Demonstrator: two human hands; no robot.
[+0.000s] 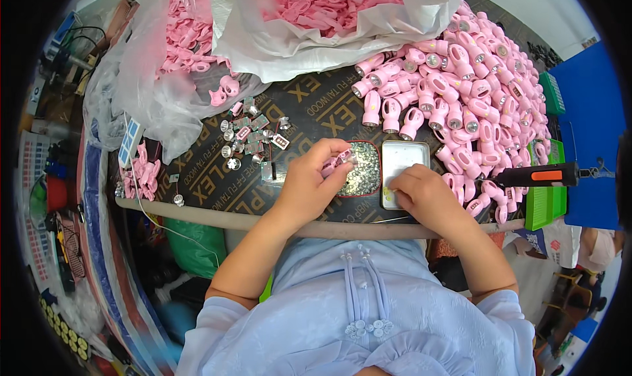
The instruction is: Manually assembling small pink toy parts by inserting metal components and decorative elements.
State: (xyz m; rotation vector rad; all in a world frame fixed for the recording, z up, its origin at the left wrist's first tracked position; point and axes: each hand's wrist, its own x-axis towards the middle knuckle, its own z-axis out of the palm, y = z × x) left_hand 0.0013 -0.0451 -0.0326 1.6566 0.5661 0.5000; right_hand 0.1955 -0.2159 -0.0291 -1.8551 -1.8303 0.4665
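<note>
My left hand is closed around a small pink flashlight part, most of it hidden by the fingers and thumb. It is beside a red-rimmed tin full of small shiny metal pieces. My right hand reaches into a shallow white metal tray next to the tin. Its fingertips are pressed together low in the tray, where a few tiny yellowish bits show; whatever they pinch is hidden. Left of my left hand lie several small circuit boards with silver reflectors.
Pink flashlights are heaped on the right. A black electric screwdriver hangs before a green basket. White sack and clear bag hold pink parts at the back. Loose pink pieces lie left.
</note>
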